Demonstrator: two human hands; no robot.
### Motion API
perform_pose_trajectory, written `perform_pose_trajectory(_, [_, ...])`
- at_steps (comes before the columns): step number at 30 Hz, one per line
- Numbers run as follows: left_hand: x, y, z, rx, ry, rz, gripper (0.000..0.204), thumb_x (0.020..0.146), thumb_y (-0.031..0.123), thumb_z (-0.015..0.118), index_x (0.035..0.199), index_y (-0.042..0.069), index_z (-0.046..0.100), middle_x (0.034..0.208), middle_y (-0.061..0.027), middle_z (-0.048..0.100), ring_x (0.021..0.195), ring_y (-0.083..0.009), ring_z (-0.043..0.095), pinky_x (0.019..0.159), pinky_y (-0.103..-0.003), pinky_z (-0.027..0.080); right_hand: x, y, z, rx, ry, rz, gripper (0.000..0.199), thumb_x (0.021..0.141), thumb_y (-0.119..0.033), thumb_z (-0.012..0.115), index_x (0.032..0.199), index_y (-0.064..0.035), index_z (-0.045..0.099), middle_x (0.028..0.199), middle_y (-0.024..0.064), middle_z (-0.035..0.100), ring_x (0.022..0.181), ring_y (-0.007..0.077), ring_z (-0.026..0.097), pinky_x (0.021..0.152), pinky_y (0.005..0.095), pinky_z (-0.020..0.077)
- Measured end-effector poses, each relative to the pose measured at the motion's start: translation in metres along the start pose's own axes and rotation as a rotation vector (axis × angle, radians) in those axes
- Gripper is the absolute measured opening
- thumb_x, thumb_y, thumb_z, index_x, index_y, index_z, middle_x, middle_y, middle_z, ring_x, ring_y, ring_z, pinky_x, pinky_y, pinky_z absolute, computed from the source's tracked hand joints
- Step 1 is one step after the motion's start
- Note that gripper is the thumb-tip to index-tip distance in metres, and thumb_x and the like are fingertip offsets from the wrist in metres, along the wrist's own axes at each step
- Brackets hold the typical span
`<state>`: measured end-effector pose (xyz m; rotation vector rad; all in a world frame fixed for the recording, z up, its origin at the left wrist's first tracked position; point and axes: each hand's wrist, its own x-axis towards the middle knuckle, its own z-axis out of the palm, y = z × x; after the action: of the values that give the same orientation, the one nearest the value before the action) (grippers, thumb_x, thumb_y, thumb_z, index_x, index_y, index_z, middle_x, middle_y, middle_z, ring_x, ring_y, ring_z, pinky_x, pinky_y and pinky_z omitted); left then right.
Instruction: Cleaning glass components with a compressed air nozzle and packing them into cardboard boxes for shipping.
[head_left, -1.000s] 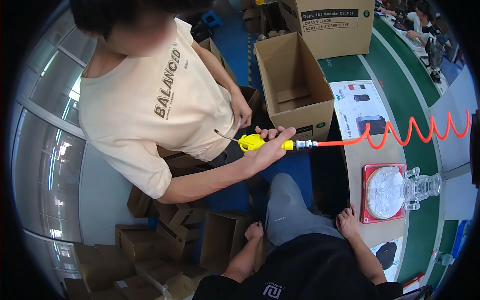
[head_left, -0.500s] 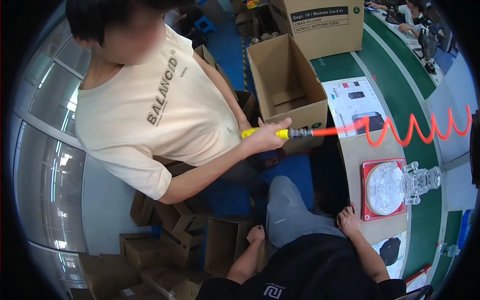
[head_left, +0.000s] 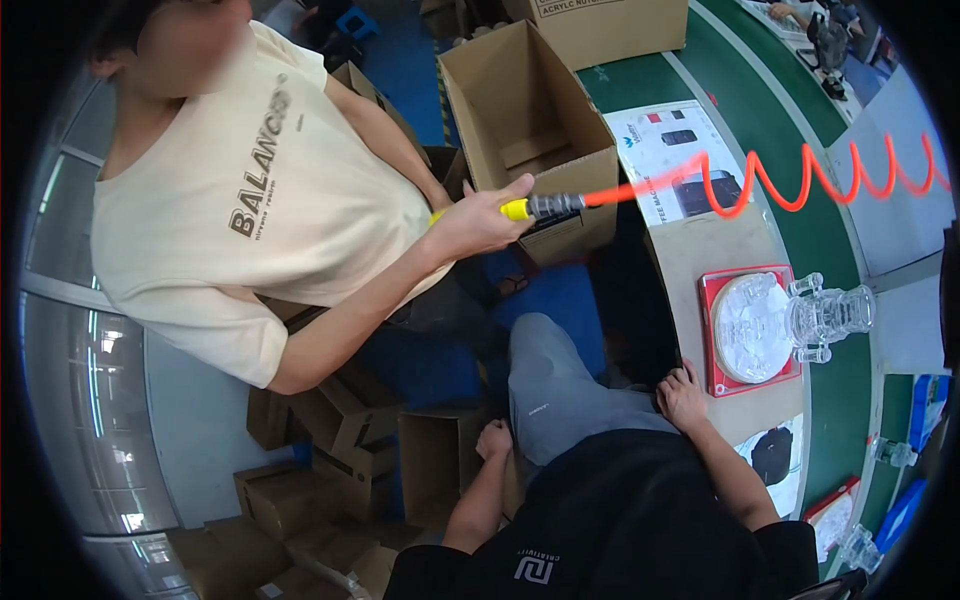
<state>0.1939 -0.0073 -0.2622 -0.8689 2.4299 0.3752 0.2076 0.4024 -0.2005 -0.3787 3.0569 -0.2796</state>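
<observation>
My left hand (head_left: 493, 440) is closed into a loose fist beside the upper edge of an open cardboard box (head_left: 432, 470); whatever it grips, if anything, is hidden. My right hand (head_left: 684, 398) lies at the near edge of the bench (head_left: 690, 250), its fingers loosely bent and apart, holding nothing. Close to it on the bench is a red square tray (head_left: 712, 375) with a round whitish disc (head_left: 752, 328) on it. A clear, tiered ornament (head_left: 830, 313) rises from the disc. A co-worker's hand (head_left: 480, 222) grips a yellow air gun (head_left: 515, 209) with an orange coiled hose (head_left: 755, 195).
The co-worker (head_left: 220, 190) stands at my left front. A tall open carton (head_left: 560, 200) is by the bench, with a larger carton (head_left: 625, 30) behind. Several brown boxes (head_left: 290, 505) pile up at lower left. A green conveyor belt (head_left: 835, 400) runs along the right, carrying more clear ornaments (head_left: 893, 452).
The whole view has shifted, so most things sit higher and further left. My hands keep their places by the box and the bench edge. The co-worker still holds the air gun.
</observation>
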Motion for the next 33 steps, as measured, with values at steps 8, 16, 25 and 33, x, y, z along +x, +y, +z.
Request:
perform_pose_trajectory(8, [-0.002, -0.008, 0.007, 0.011, 0.021, -0.007, 0.032, 0.092, 0.043, 0.052, 0.101, 0.02, 0.073, 0.106, -0.013, 0.071, 0.103, -0.0346, 0.065, 0.086, -0.046, 0.051, -0.005, -0.003, 0.003, 0.006, 0.031, -0.015, 0.015, 0.085, -0.02, 0.062, 0.084, -0.0064, 0.068, 0.088, 0.0049, 0.066, 0.105, 0.0209, 0.057, 0.118, 0.0453, 0.0237])
perform_pose_trajectory(16, [0.003, -0.009, 0.008, 0.016, -0.003, -0.013, 0.029, 0.091, 0.041, 0.054, 0.104, 0.023, 0.073, 0.106, -0.0129, 0.071, 0.102, -0.0344, 0.066, 0.086, -0.046, 0.051, -0.003, -0.004, -0.003, 0.027, 0.034, -0.008, 0.014, 0.084, -0.019, 0.063, 0.084, -0.0057, 0.068, 0.087, 0.0052, 0.066, 0.103, 0.0206, 0.057, 0.117, 0.0451, 0.0255])
perform_pose_trajectory(25, [0.003, -0.007, 0.003, 0.014, -0.036, -0.035, 0.031, 0.089, 0.039, 0.052, 0.107, 0.024, 0.073, 0.112, -0.0117, 0.07, 0.107, -0.0335, 0.064, 0.091, -0.043, 0.049, 0.0, -0.004, -0.005, 0.017, 0.019, -0.015, 0.016, 0.085, -0.021, 0.062, 0.084, -0.0063, 0.068, 0.087, 0.0054, 0.066, 0.104, 0.02, 0.057, 0.118, 0.0448, 0.0237])
perform_pose_trajectory(33, [-0.006, -0.002, 0.0, 0.023, -0.013, -0.027, 0.03, 0.086, 0.034, 0.053, 0.104, 0.023, 0.074, 0.109, -0.0131, 0.07, 0.105, -0.0342, 0.065, 0.088, -0.044, 0.05, -0.008, 0.0, 0.001, 0.011, 0.04, 0.001, 0.016, 0.085, -0.021, 0.061, 0.08, -0.0063, 0.066, 0.084, 0.0056, 0.064, 0.103, 0.0208, 0.057, 0.117, 0.0452, 0.0244])
